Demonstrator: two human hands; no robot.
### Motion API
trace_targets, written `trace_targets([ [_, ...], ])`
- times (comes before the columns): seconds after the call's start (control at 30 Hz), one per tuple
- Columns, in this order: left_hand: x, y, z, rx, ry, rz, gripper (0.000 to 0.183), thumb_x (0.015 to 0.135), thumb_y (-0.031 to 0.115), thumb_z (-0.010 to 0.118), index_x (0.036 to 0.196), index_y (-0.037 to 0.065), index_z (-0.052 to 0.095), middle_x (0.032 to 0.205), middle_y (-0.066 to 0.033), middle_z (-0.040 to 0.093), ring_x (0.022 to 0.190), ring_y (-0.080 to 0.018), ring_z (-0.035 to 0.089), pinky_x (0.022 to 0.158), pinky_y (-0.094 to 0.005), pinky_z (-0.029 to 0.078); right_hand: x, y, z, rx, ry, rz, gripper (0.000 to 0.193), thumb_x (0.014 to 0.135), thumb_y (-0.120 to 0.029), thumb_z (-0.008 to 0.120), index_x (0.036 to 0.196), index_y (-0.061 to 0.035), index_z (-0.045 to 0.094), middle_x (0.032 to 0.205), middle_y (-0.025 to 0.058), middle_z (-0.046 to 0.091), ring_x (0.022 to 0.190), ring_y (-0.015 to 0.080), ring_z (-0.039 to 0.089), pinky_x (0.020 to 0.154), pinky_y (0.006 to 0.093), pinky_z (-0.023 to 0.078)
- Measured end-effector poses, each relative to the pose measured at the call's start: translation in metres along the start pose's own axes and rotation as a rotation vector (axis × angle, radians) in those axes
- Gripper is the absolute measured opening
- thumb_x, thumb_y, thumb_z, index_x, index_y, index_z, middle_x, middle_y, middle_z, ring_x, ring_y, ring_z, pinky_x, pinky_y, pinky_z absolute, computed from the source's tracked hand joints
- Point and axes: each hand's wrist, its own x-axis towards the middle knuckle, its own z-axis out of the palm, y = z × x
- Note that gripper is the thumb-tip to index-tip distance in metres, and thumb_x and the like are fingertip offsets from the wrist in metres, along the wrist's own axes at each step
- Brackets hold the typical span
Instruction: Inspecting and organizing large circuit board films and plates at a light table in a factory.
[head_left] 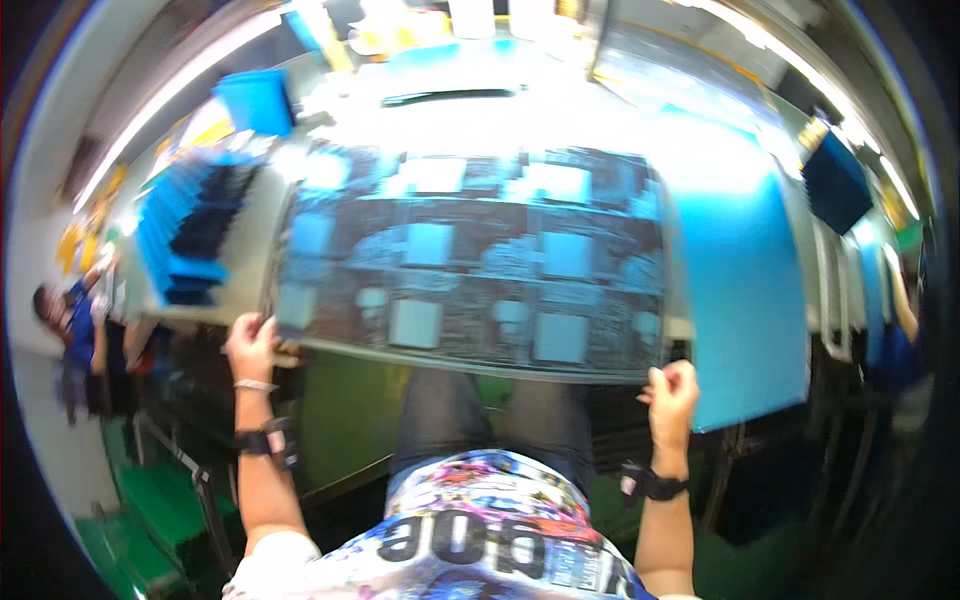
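Both hands gripping one large dark panel [470, 262] by its near edge, holding it roughly flat over the bright table [560, 120]. Left hand [250, 345] pinching the near-left corner, fingers curled shut on it. Right hand [672, 392] clamping the near-right corner, fist closed. Panel carrying rows of pale square patches, blurring. Sitting beside it: blue sheet [745, 290] right, blue stacked trays [190, 235] left.

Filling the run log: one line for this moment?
left hand: grips sheet corner | right hand: grips other corner | patterned sheet: held flat
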Motion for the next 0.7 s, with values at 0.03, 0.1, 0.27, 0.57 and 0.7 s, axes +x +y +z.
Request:
trace_targets([
  [0.03,0.001,0.011,0.004,0.083,0.017,0.100,0.014,0.081,0.005,0.066,0.090,0.000,0.056,0.078,-0.0036,0.057,0.068,-0.0096,0.053,0.059,-0.0239,0.048,-0.004,0.002,-0.002,-0.047,0.023,-0.036,0.016,0.086,-0.007,0.059,0.080,-0.0073,0.044,0.070,0.0005,0.044,0.057,0.0091,0.050,0.047,0.0243,0.049],
  [0.1,0.006,0.024,0.022,0.273,0.112,0.397,0.016,0.076,0.005,0.069,0.086,0.000,0.057,0.076,-0.0052,0.057,0.065,-0.0116,0.053,0.062,-0.0268,0.046,-0.009,0.003,-0.011,-0.117,0.067,-0.073,0.016,0.087,-0.008,0.057,0.080,-0.0073,0.043,0.071,0.0004,0.044,0.057,0.0088,0.049,0.049,0.0228,0.049],
  [0.27,-0.010,-0.020,0.024,0.310,0.102,0.169,0.021,0.076,0.011,0.070,0.079,0.002,0.051,0.069,-0.0117,0.053,0.063,-0.0243,0.052,0.060,-0.0338,0.044,0.001,0.036,-0.026,-0.134,0.076,-0.107,0.017,0.090,-0.010,0.056,0.079,-0.0095,0.042,0.068,-0.0026,0.041,0.055,0.0053,0.046,0.046,0.0198,0.047],
  [0.57,-0.025,-0.021,0.038,0.421,0.218,0.346,0.025,0.073,0.008,0.069,0.079,0.003,0.045,0.076,-0.0107,0.043,0.070,-0.0286,0.045,0.066,-0.0375,0.038,0.007,0.034,-0.027,-0.126,0.068,-0.102,0.014,0.091,-0.011,0.053,0.083,-0.0080,0.042,0.070,-0.0009,0.043,0.057,0.0066,0.046,0.047,0.0205,0.046],
  [0.7,-0.026,-0.022,0.037,0.335,0.216,0.291,0.024,0.073,0.008,0.068,0.079,0.004,0.046,0.077,-0.0100,0.043,0.072,-0.0288,0.045,0.067,-0.0390,0.038,0.011,0.033,-0.027,-0.129,0.062,-0.061,0.012,0.089,-0.008,0.056,0.088,-0.0064,0.044,0.071,-0.0005,0.044,0.059,0.0076,0.047,0.052,0.0226,0.047],
])
